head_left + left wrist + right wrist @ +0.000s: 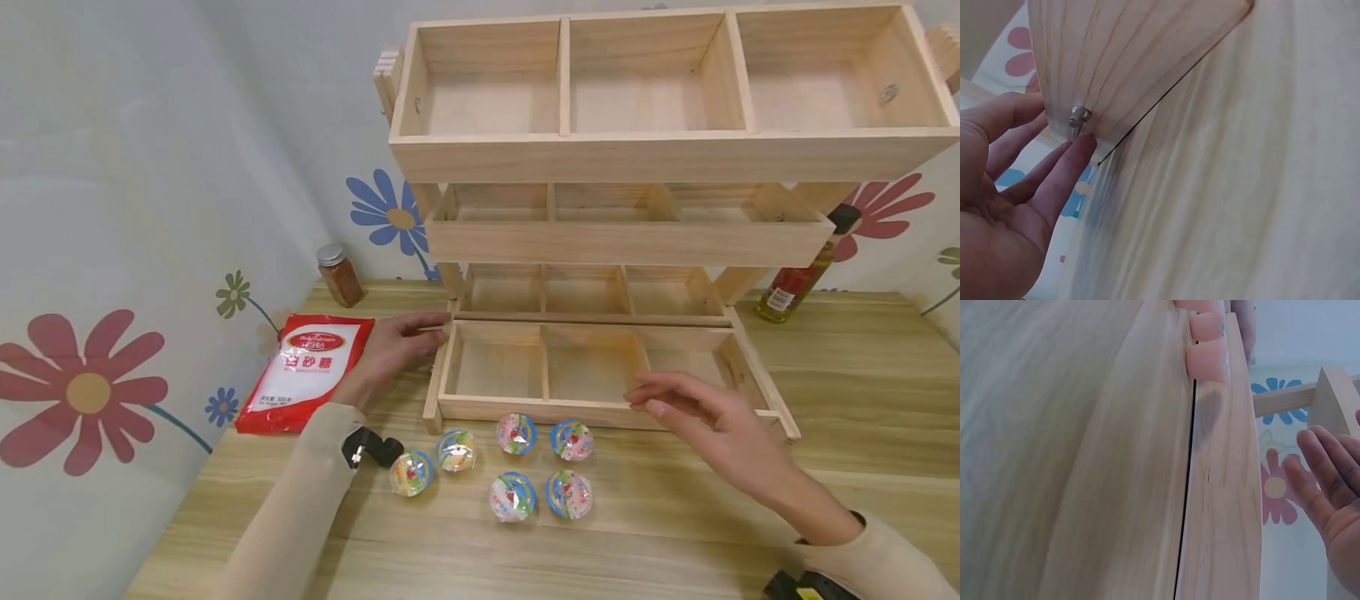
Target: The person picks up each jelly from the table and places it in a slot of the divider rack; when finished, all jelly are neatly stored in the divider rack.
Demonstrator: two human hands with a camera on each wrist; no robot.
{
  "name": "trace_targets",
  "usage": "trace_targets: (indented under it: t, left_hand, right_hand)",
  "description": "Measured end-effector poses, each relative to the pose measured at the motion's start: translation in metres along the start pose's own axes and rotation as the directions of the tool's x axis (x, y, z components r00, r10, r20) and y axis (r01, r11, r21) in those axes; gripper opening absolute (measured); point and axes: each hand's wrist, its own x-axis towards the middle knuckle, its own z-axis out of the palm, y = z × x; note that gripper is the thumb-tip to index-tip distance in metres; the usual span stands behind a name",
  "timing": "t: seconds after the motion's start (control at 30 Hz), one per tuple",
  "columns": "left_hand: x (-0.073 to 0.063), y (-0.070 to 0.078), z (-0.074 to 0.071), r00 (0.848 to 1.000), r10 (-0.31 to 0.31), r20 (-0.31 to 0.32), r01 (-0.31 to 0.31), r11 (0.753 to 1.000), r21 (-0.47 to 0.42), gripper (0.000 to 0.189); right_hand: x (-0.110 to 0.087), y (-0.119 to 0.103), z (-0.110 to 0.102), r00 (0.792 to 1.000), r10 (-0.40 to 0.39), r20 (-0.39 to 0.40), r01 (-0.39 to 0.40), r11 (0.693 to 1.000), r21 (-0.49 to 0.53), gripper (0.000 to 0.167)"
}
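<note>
A light wooden tiered rack (491,408) with divided compartments stands on the table. My left hand (393,346) reaches to the left end of its lowest tier. In the left wrist view the fingers of the left hand (1019,162) lie loosely extended at the corner of the wooden side panel (1116,62), one fingertip just under a metal bolt (1079,117). My right hand (712,421) is over the lowest tier's front edge, fingers relaxed and holding nothing. Just in front of the rack sit several small jelly cups (512,497) with printed lids.
A red and white sugar bag (307,375) lies left of the rack, partly behind the left wrist. Behind it is a jar (341,275) of reddish contents with a silver lid. At the rack's right rear, a dark-capped bottle (795,283) stands near the flowered wall.
</note>
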Motion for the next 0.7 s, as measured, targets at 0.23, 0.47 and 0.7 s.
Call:
trace_targets:
  t: [0.23,0.47,0.7]
  left_hand:
    - [-0.001,0.0,0.002,1.0,0.0,-0.024,0.0,1.0,0.01,0.042]
    - [-0.002,-0.003,0.002,1.0,-0.01,-0.03,0.011,1.0,0.011,0.041]
    - [-0.002,-0.005,0.002,1.0,-0.01,-0.027,0.01,1.0,0.018,0.042]
  right_hand:
    - [0.004,0.001,0.01,0.999,0.017,0.036,-0.018,1.0,0.019,0.032]
    - [0.008,0.004,0.021,0.999,-0.003,0.042,0.003,1.0,-0.022,0.03]
    - [0.013,0.012,0.034,0.997,-0.062,0.039,0.067,0.989,-0.13,0.027]
